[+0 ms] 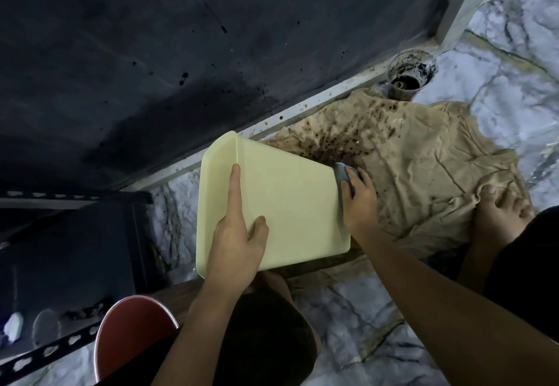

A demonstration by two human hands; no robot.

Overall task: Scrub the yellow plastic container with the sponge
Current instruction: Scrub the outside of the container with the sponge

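The pale yellow plastic container [284, 201] is held tilted above the floor, its broad outer side facing me. My left hand [236, 234] grips its near edge, forefinger stretched along the side and thumb pressed on the surface. My right hand [360, 201] is at the container's right edge, closed around a grey sponge [343, 174] that touches that edge. Most of the sponge is hidden by my fingers and the container.
A stained tan cloth [408, 174] lies on the marble floor [348, 310] under the container, with a bare foot [499, 222] on it. A dirty floor drain [406, 75] sits beyond. A dark wall [151, 53] stands left, a red bowl [133, 331] and a metal rack [60, 346] near me.
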